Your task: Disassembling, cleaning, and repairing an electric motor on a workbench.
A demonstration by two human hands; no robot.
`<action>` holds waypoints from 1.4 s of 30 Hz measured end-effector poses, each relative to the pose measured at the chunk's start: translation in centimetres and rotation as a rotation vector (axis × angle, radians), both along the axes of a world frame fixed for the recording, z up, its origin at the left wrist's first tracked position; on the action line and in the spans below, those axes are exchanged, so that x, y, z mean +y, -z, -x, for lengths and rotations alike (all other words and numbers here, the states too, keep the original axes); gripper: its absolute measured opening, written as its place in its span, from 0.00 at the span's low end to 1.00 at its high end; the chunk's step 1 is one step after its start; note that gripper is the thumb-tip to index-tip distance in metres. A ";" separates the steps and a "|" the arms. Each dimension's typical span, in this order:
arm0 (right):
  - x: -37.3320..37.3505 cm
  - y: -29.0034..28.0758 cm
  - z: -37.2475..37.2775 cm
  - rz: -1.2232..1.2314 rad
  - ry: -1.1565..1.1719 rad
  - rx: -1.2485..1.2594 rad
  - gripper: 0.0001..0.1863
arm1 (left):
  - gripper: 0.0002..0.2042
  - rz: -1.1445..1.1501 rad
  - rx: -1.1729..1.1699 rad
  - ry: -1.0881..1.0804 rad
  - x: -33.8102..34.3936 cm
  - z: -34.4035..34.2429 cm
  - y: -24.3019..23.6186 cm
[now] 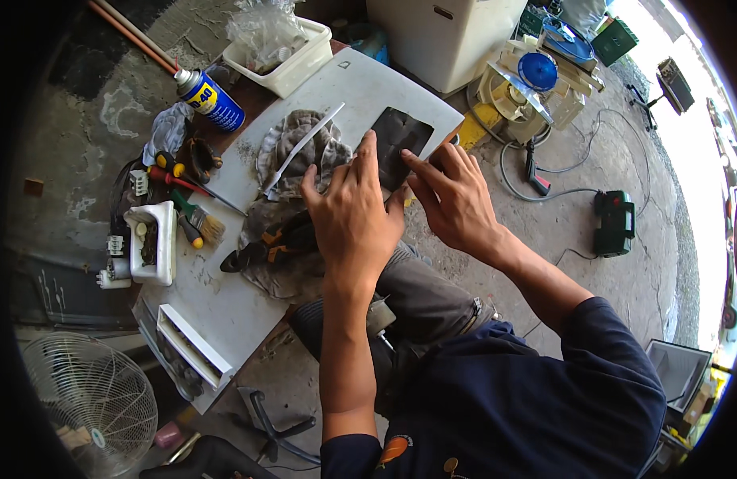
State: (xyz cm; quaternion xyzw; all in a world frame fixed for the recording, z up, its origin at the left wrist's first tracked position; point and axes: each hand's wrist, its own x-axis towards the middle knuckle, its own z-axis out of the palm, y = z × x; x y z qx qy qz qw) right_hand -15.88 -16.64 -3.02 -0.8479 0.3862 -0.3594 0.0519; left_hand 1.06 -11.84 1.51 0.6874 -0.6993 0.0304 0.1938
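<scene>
A flat black sheet (404,132), rectangular with a slightly creased surface, is at the right corner of the white tabletop (360,72). My left hand (352,215) has its fingers spread, and its index finger reaches along the sheet's left edge. My right hand (456,195) stretches its index finger onto the sheet's right side; its thumb is partly hidden near the lower end. Left of my hands, a stained grey cloth (305,140) bears a thin white strip (305,150). Dark gloves with orange marks (277,243) lie on another rag beside my left wrist.
Along the table's left side are a blue spray can (211,100), a red screwdriver (177,180), a green-handled brush (199,218) and a white container (153,243). A white bin (309,52) holds clear plastic. Below stands a fan (93,407); cables and a green case (615,223) occupy the right floor.
</scene>
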 end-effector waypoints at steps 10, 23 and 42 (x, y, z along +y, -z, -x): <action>-2.0 -1.7 1.1 -0.138 0.075 0.007 0.16 | 0.39 0.012 -0.030 0.009 0.0 -0.2 -0.3; -0.1 -1.3 0.6 -0.258 -0.024 -0.088 0.15 | 0.40 0.050 0.000 0.034 -0.1 -0.1 0.3; -0.3 -1.8 0.3 0.226 0.058 0.351 0.16 | 0.39 -0.002 -0.063 0.003 -0.2 -0.1 0.1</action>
